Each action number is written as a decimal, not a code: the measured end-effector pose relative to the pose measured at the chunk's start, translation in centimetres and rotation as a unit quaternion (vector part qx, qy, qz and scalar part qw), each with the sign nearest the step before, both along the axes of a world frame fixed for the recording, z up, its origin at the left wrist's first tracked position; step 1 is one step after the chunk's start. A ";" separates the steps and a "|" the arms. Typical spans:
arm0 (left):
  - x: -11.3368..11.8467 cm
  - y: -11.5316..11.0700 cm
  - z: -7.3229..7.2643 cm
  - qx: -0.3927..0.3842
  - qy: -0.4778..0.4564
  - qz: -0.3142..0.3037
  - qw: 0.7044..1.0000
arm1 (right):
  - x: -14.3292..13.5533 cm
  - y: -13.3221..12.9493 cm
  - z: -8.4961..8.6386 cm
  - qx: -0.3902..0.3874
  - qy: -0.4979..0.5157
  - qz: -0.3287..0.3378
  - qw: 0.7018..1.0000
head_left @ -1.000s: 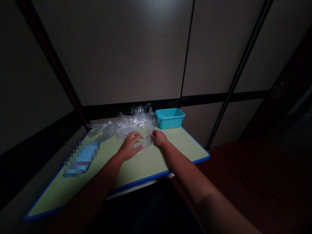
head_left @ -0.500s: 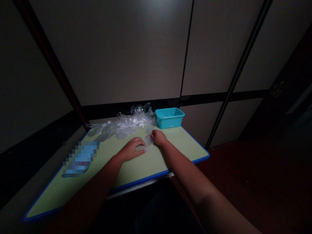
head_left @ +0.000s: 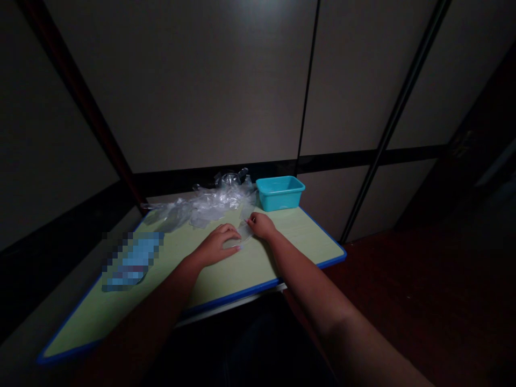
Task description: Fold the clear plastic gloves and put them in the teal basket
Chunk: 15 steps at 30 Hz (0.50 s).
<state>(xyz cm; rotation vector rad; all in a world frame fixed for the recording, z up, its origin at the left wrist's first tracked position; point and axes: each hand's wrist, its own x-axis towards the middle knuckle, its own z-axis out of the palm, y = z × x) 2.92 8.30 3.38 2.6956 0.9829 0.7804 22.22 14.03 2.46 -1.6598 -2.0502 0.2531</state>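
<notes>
On the table, a small clear plastic bag [head_left: 245, 231] lies between my two hands. My right hand [head_left: 260, 224] pinches its edge between thumb and fingertips. To the left, my left hand [head_left: 221, 244] rests with thumb and fingers apart, its fingertips at the bag's left side; whether they press on it is hard to see. Behind both hands spreads a heap of crumpled clear plastic bags [head_left: 213, 204], reaching close to the bag in my right hand.
A turquoise plastic basket [head_left: 281, 200] stands at the table's back right, beside the heap. On the left lies a blurred-out blue packet [head_left: 137, 260]. The pale green table [head_left: 242, 274] has a blue edge, and wall panels [head_left: 217, 97] rise behind it.
The clear bag between my hands has shifted slightly and looks flatter. Both hands stay in nearly the same place; the view has tipped a little.
</notes>
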 end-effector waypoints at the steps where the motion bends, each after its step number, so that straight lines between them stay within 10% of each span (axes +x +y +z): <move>1: 0.0 0.0 0.0 0.003 -0.005 0.003 1.000 | 0.0 0.0 0.0 0.000 -0.002 -0.001 1.000; 15: -0.1 0.2 -0.1 0.001 0.022 0.002 1.000 | 0.0 -0.5 0.6 -0.011 -0.067 -0.045 0.997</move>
